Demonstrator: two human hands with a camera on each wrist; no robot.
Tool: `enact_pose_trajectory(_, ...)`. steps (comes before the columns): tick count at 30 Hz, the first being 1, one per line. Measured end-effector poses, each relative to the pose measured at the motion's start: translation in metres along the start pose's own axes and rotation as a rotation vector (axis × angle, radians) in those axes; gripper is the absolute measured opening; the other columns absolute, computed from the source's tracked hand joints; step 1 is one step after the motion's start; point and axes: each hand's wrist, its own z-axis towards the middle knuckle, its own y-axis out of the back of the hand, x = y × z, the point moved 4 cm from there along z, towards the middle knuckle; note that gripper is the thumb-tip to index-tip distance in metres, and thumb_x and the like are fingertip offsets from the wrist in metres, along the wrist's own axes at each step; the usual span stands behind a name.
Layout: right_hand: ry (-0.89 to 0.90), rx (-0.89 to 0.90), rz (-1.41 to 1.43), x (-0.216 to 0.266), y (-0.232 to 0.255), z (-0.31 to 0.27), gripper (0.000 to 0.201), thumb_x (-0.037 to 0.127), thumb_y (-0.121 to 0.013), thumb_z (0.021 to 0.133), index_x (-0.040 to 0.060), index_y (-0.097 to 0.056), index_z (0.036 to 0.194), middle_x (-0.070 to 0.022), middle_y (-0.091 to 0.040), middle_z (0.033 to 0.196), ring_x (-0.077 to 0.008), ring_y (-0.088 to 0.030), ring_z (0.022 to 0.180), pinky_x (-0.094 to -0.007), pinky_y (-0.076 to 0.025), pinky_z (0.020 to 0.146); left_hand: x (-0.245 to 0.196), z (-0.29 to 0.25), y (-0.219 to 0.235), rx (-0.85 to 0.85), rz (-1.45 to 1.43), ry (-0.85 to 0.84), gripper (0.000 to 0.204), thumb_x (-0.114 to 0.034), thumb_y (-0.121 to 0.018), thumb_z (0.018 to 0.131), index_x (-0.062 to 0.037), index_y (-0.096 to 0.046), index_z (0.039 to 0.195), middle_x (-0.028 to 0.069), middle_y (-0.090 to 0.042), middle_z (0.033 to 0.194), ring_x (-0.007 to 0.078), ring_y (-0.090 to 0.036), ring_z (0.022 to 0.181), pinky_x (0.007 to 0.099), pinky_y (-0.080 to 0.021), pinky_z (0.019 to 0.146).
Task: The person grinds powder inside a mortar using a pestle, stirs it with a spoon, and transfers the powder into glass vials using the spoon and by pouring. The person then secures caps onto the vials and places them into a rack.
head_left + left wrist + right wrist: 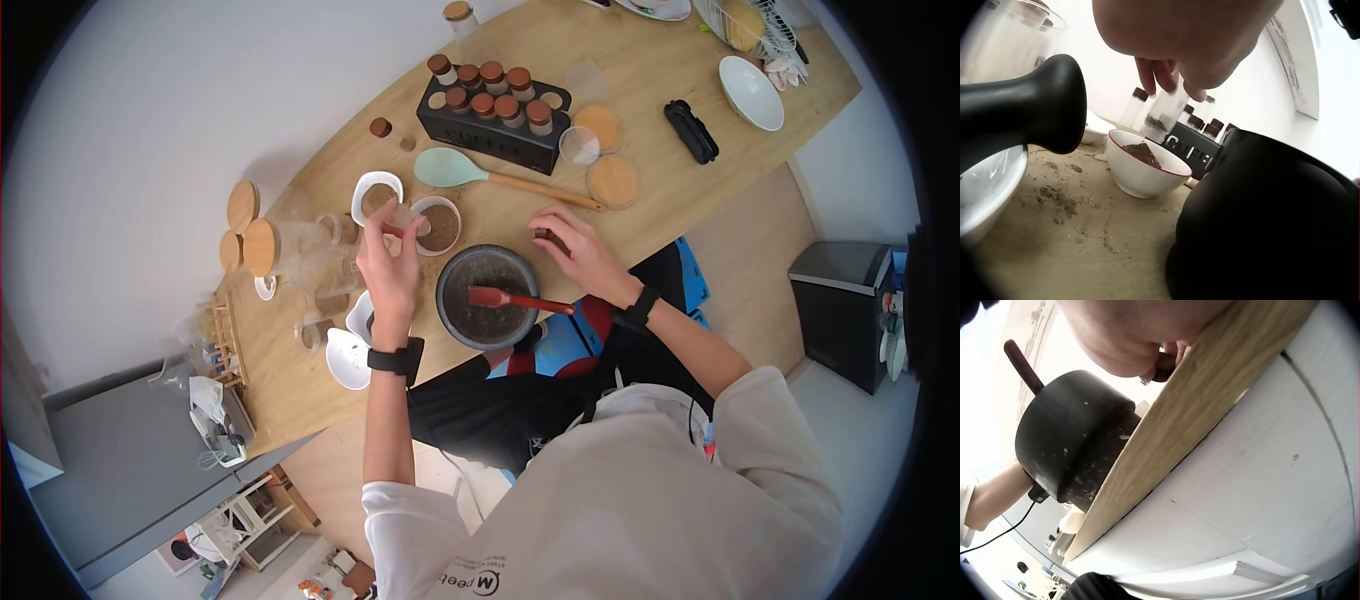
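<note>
My left hand (388, 265) holds a small glass jar (1163, 112) by the fingertips, with brown powder inside at its lower end. The jar is just above a white, red-rimmed bowl (1147, 180) with a mound of brown powder (1141, 153). My right hand (590, 262) pinches a dark brown cap (543, 234) to the right of the bowl. Between my forearms stands a black mortar (447, 318), with a red spatula (492, 297) lying across its mouth.
A black rack (490, 143) of brown-capped jars stands behind, a mint spatula (450, 167) before it. A loose cap (380, 128) lies left of it. White bowls (347, 360) and glass jars are at left; spilled powder (1057, 201) dots the table. A black pestle (1054, 103) lies near the bowls.
</note>
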Motion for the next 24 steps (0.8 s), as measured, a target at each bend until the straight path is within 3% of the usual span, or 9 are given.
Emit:
enact_pose_trajectory(6,-0.018,-0.013,0.029,0.001,-0.001,-0.004,0.02,0.001,-0.065,0.102,0.0015,-0.064,0.122,-0.0137,-0.064,0.116,-0.032,-0.071,0.099,-0.0396,-0.057,0.084,-0.013,-0.004,-0.005,-0.039,0.022,-0.138,0.035,0.002,-0.081,0.09,-0.0006,-0.067,0.122,0.016,-0.076,0.105,0.0259,-0.07,0.079,0.04,-0.056,0.073)
enact_pose_trajectory(11,-0.048,-0.018,0.055,0.002,-0.001,-0.006,0.021,0.0,-0.065,0.102,0.0014,-0.064,0.123,-0.0142,-0.064,0.116,-0.0324,-0.072,0.099,-0.0397,-0.057,0.085,-0.024,-0.01,-0.008,0.037,0.079,-0.332,0.036,0.005,-0.08,0.087,-0.0018,-0.067,0.12,0.0157,-0.076,0.113,0.0281,-0.07,0.079,0.0408,-0.057,0.072)
enact_pose_trajectory(15,0.023,-0.029,-0.018,0.003,0.001,-0.003,0.021,0.001,-0.065,0.102,0.0015,-0.064,0.122,-0.0148,-0.064,0.116,-0.033,-0.071,0.099,-0.0403,-0.057,0.084,-0.024,-0.015,-0.003,0.031,0.08,-0.324,0.035,0.005,-0.081,0.087,-0.0014,-0.066,0.119,0.0158,-0.076,0.113,0.0282,-0.071,0.081,0.04,-0.058,0.072)
enact_pose_trajectory(17,0.05,-0.03,-0.015,-0.001,0.004,0.005,0.02,0.001,-0.065,0.102,0.0018,-0.064,0.122,-0.0146,-0.064,0.116,-0.033,-0.071,0.099,-0.0404,-0.057,0.084,-0.02,-0.011,-0.002,-0.012,0.045,-0.222,0.036,0.004,-0.082,0.087,-0.0011,-0.065,0.119,0.016,-0.077,0.115,0.0275,-0.073,0.083,0.0386,-0.058,0.074)
enact_pose_trajectory(24,-0.01,-0.017,0.015,0.002,0.0,-0.002,0.02,0.001,-0.064,0.103,0.002,-0.064,0.122,-0.0143,-0.064,0.117,-0.0349,-0.069,0.099,-0.0412,-0.056,0.083,-0.015,-0.017,-0.004,0.039,-0.075,-0.068,0.046,0.002,-0.084,0.087,-0.0021,-0.06,0.126,0.0151,-0.079,0.113,0.0238,-0.075,0.084,0.0353,-0.059,0.08)
